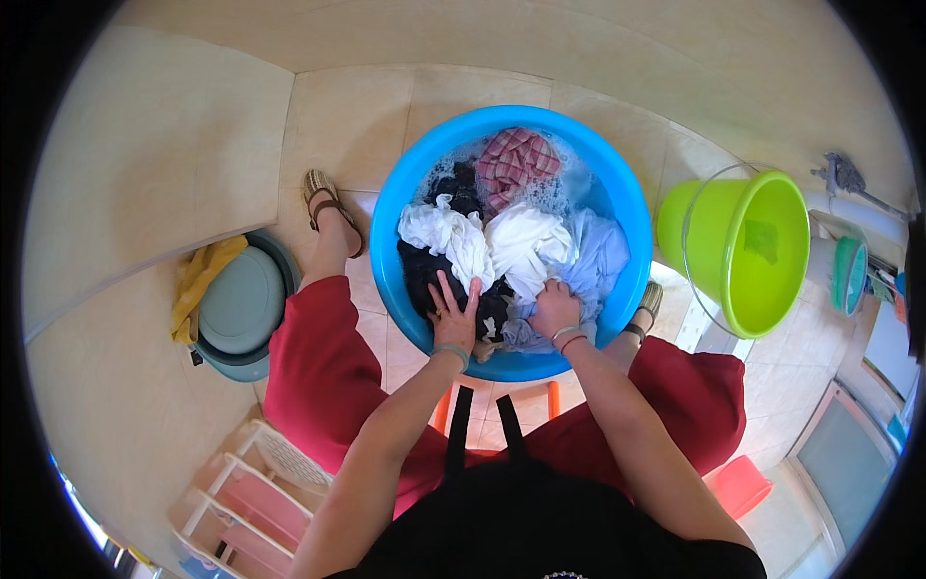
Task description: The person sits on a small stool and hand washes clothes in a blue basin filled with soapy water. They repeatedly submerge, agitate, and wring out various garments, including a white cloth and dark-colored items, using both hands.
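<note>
A large round blue basin point(384, 275) stands between my knees, holding soapy water and wet laundry. My left hand point(453, 314) lies with fingers spread on black cloth point(417, 270) at the near left, its fingertips by a bunched white garment point(449, 236). Near the basin's front, my right hand point(557, 309) is closed on light blue cloth point(598, 256), right beside a second white garment point(529, 239). How much cloth is inside that fist is hidden. Toward the far side, a pink plaid cloth point(518, 162) sits among suds.
To the right, a lime-green bucket point(683, 224) with a wire handle leans over. At left are grey-green basins point(280, 270) with a yellow cloth point(207, 280). A white rack point(246, 482) stands lower left, a pink-red container point(741, 487) lower right. Orange legs point(554, 400) show under the blue basin.
</note>
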Demonstrator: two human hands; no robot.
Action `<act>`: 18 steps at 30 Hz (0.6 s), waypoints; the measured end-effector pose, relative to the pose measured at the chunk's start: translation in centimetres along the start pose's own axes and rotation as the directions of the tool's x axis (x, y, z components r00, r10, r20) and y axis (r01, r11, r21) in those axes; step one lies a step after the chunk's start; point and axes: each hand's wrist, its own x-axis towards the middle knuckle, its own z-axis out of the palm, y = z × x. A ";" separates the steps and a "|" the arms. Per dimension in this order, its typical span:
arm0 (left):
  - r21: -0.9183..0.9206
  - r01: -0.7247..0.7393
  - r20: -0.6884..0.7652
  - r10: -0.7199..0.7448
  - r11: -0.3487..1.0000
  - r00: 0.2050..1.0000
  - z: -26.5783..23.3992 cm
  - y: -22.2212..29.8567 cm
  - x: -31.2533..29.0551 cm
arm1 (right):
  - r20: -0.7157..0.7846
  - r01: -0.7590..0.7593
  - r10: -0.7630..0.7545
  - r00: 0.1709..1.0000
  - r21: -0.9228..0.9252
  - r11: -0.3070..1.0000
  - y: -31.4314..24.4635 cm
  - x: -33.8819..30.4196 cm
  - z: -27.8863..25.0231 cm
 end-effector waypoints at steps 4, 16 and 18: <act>-0.013 -0.057 0.000 0.057 0.998 0.998 2.4 -1.4 0.2 | 0.061 -0.003 0.001 0.998 0.039 0.999 0.2 1.1 1.0; -0.281 -0.169 0.158 0.219 0.945 0.963 -15.8 -4.3 6.5 | -0.232 0.514 -0.509 0.829 -0.041 0.857 -1.5 8.7 -17.5; -0.385 -0.174 -0.029 0.177 0.906 0.984 -15.5 -4.4 10.3 | -0.329 0.521 -0.557 0.763 -0.197 0.830 -1.9 12.5 -17.4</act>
